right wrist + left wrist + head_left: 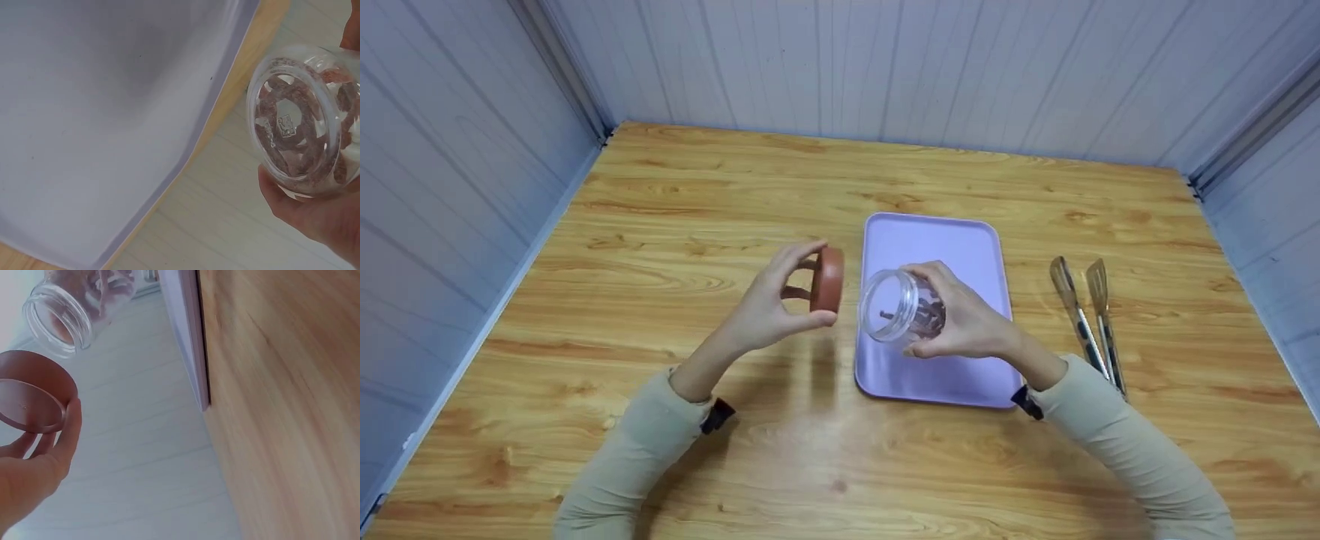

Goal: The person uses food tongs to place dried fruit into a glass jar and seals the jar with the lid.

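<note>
My left hand (769, 304) grips a reddish-brown round lid (829, 280) by its edge, thumb below and fingers above. In the left wrist view the hollow inside of the lid (39, 391) shows. Just right of it, my right hand (960, 315) holds a clear jar (901, 309) around its base, tilted on its side with the open mouth toward the lid. Dark brown strip-like pieces (930, 311) lie toward the bottom of the jar. A gap separates lid and jar mouth. Beneath the jar is a lilac tray (934, 236) on the table.
Two metal tongs-like utensils (1084, 322) with dark grips lie right of the tray, beside the right forearm. The wood-grain table (720, 195) is bounded by pale panel walls (855, 67) at the back and both sides.
</note>
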